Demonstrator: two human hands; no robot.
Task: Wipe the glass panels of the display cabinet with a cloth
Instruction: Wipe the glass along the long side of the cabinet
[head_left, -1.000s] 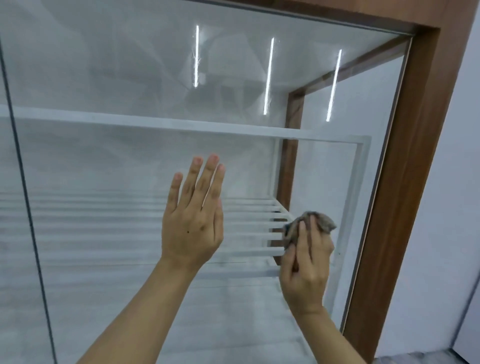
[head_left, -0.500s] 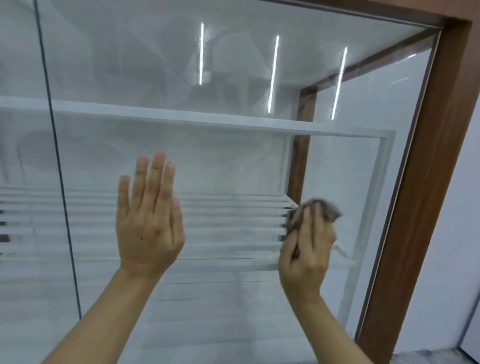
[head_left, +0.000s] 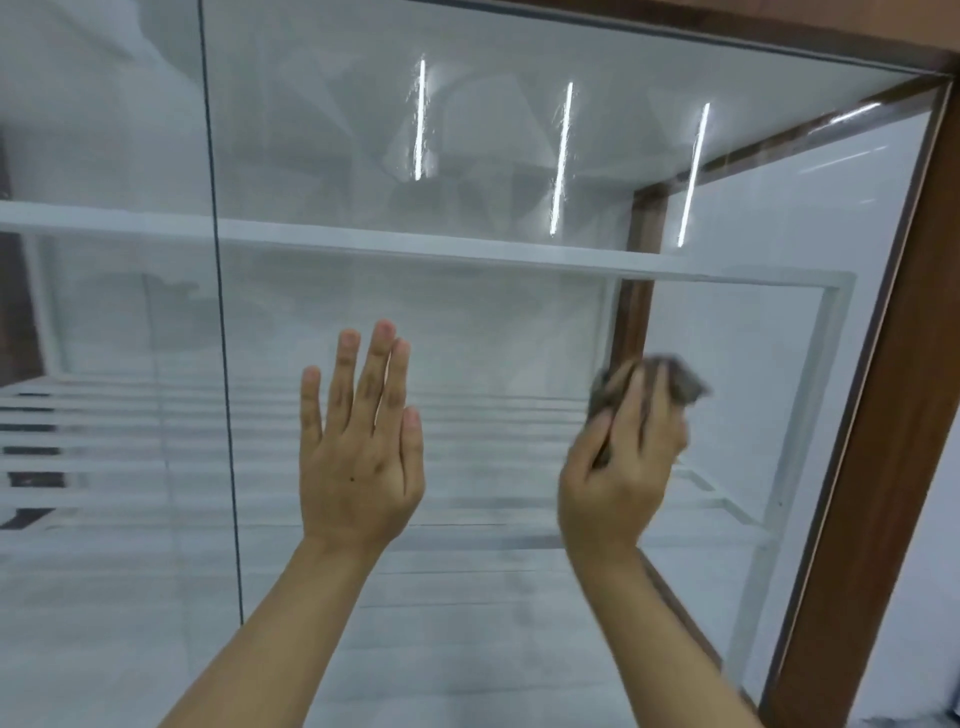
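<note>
A large glass panel (head_left: 467, 171) of the display cabinet fills the view, with three light strips reflected in its upper part. My left hand (head_left: 358, 447) is raised flat against the glass, fingers close together and pointing up, holding nothing. To its right, my right hand (head_left: 618, 457) presses a crumpled grey-brown cloth (head_left: 675, 384) onto the glass; the cloth sticks out above my fingers. A thin dark seam (head_left: 218, 322) divides this panel from the neighbouring panel (head_left: 98, 130) on the left.
The cabinet's brown wooden frame (head_left: 883, 441) runs down the right side and across the top. Behind the glass are a white shelf (head_left: 415, 247) and white slatted racks (head_left: 130, 431). A pale wall (head_left: 935, 597) lies right of the frame.
The view has shifted left, so the seam and frame sit further right. Both hands stay on the glass; the right hand with the cloth has turned slightly and is blurred.
</note>
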